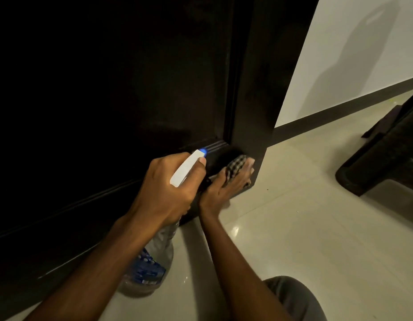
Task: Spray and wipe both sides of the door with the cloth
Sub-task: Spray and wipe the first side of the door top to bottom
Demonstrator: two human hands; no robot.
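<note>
Now I'm wiping the low corner of the dark brown wooden door. My right hand presses the checked cloth flat against it, and my left hand grips the clear white-nozzled spray bottle. Next, I'd sweep along the bottom rail.

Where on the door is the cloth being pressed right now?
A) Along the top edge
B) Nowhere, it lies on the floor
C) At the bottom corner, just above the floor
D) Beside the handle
C: the right hand presses the checked cloth flat against the bottom corner of the door, just above the floor, while the left hand grips the spray bottle.
</note>
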